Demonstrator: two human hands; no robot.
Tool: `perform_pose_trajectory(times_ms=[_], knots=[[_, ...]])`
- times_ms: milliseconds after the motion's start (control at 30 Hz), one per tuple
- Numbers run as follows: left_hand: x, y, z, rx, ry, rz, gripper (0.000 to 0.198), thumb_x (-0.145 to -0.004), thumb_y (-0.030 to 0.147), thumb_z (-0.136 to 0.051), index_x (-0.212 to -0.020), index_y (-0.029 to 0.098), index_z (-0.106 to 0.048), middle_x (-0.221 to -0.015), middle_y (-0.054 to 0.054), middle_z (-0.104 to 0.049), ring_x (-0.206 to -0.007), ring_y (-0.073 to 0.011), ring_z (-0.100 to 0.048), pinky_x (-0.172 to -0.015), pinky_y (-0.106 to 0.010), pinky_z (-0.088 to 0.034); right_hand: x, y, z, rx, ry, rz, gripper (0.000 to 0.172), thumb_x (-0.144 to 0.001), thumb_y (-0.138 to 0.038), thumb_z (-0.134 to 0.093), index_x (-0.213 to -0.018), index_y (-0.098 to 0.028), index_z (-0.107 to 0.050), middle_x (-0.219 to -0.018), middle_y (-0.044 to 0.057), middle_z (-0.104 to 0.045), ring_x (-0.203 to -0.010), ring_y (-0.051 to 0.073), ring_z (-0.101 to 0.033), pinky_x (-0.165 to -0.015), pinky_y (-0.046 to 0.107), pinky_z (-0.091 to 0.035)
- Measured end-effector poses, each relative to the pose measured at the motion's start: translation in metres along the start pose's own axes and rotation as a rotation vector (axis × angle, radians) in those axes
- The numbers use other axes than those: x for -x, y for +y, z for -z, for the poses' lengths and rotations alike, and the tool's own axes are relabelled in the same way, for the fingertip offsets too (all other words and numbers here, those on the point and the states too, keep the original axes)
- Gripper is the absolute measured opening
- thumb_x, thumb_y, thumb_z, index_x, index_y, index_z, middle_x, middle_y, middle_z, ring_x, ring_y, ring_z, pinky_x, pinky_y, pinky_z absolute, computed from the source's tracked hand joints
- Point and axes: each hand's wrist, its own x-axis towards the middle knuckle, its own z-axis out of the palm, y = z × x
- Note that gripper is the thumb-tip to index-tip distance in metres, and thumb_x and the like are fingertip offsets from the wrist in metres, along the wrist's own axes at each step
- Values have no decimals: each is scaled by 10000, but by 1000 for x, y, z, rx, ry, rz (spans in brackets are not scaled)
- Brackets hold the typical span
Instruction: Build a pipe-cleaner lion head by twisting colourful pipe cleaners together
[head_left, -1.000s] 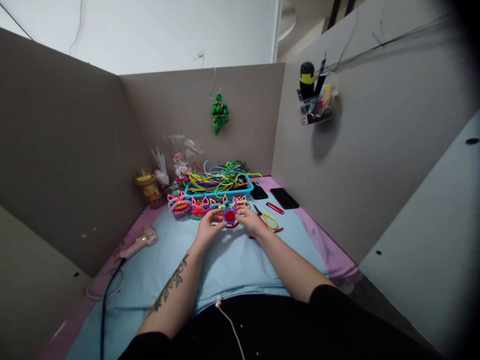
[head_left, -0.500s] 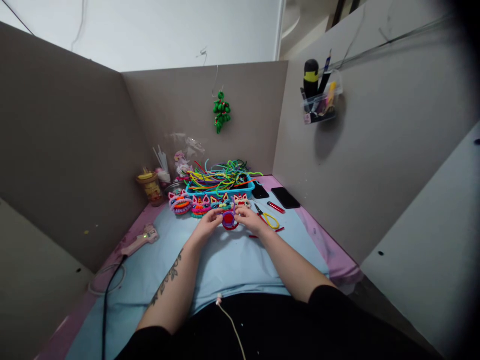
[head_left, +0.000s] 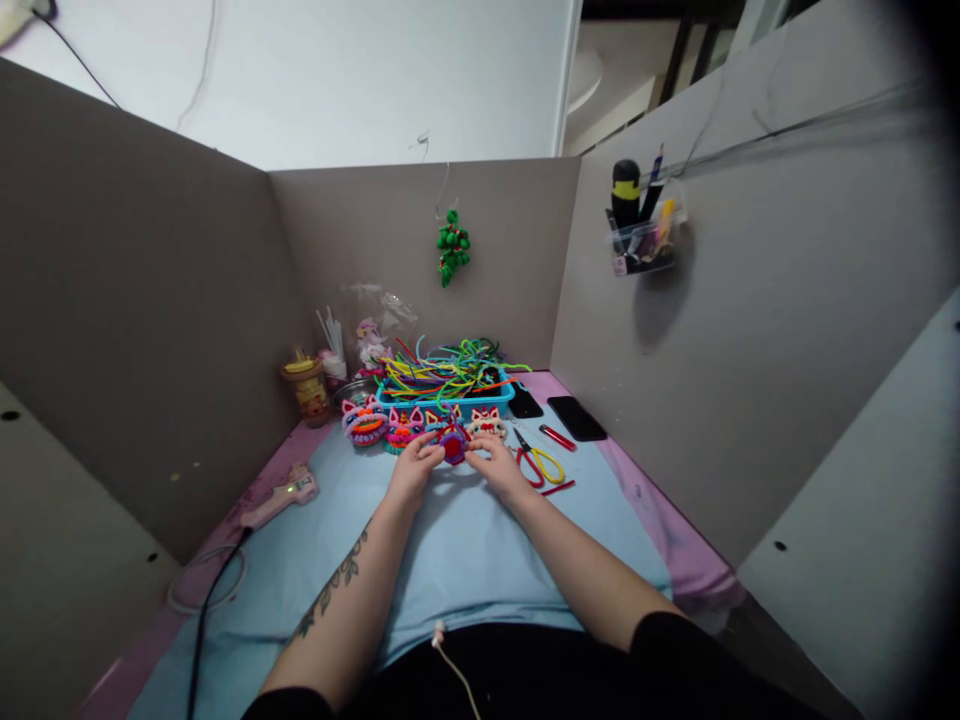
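Observation:
Between my two hands is a small round piece of red and purple pipe cleaner (head_left: 453,447), held just above the blue cloth. My left hand (head_left: 413,469) pinches its left side, and my right hand (head_left: 496,464) has its fingertips closed on the right side. A purple strand sticks up from the top of the piece. Just behind it stand several finished pipe-cleaner animal heads (head_left: 365,424), partly hidden by my hands. Scissors (head_left: 541,462) with one red and one yellow handle lie right of my right hand, near a short red pipe-cleaner length (head_left: 558,488).
A blue basket (head_left: 397,402) full of colourful pipe cleaners stands at the back. On the right lie a black phone (head_left: 576,418) and a red cutter (head_left: 557,438). A pink glue gun (head_left: 282,497) with a cord rests at left, below a brown cup (head_left: 307,392). Grey partitions enclose the table.
The view has tilted up slightly. Both hands have turned the round piece, and red now shows around its purple edge. My right hand has moved slightly away from the scissors, uncovering their red handle.

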Motion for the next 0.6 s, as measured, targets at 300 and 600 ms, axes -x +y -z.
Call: perform_pose_trajectory(times_ms=[300,600], knots=[[3,-3,-8,-144,-94,-168,660,-615,363,-727,-1175,99,-500,-648,-3,-628,-614,-125,-576,-608,-238,-408,0,-7,0,-164,-56,-81,292,-646,-456,-667,-601,-176,-599,-1038,79,-596,-1055,255,-501,-964,381,-302],[6,-2,-11,-197,-84,-208,596,-602,310,-734,-1113,124,-491,-607,26,-597,-515,-88,-513,-523,-206,-352,5,-10,-3,-202,-54,-45,295,-593,-453,-731,-592,-181,-618,-1016,79,-622,-1039,262,-523,-955,420,-319]])
